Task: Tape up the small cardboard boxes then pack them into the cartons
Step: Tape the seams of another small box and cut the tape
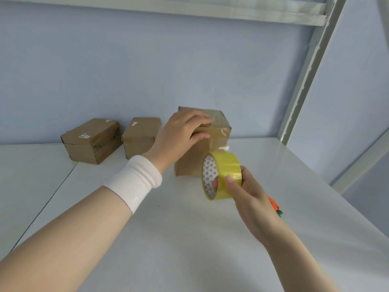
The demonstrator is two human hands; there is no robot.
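Observation:
A small brown cardboard box point(219, 131) stands on the white table point(189, 239) near the back wall. My left hand point(181, 135) lies over its top left edge, fingers on the lid and thumb against the front face. A strip of clear tape point(221, 131) runs from the box top down its front to a yellowish tape roll point(223, 175). My right hand point(250, 194) grips that roll just in front of the box, thumb on the outer face. Two more small cardboard boxes point(92, 141) point(140, 137) sit to the left by the wall.
An orange and green object point(274, 205) lies on the table, mostly hidden behind my right hand. A grey metal shelf upright point(305, 81) rises at the right and a shelf beam point(210, 9) crosses overhead. A seam point(42, 211) divides the table on the left.

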